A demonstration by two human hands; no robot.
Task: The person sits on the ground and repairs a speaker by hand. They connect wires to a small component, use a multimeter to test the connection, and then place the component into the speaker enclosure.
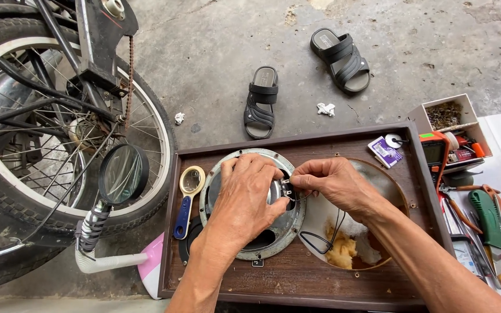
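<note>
A speaker (254,204) is being gripped by the left hand (246,200) atop a wooden cabinet (297,272), beside its round opening, while a thin black wire (320,237) is being pinched at the terminals by the right hand (333,182).

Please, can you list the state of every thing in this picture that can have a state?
left hand: closed over the speaker's back
right hand: fingertips pinching a thin black wire
speaker: lying face down, out of its hole
speaker cabinet: lying flat, round hole open, stuffing visible
large magnifier: upright on its flexible stand
small magnifier: lying flat
sandals: lying apart on the floor
</note>
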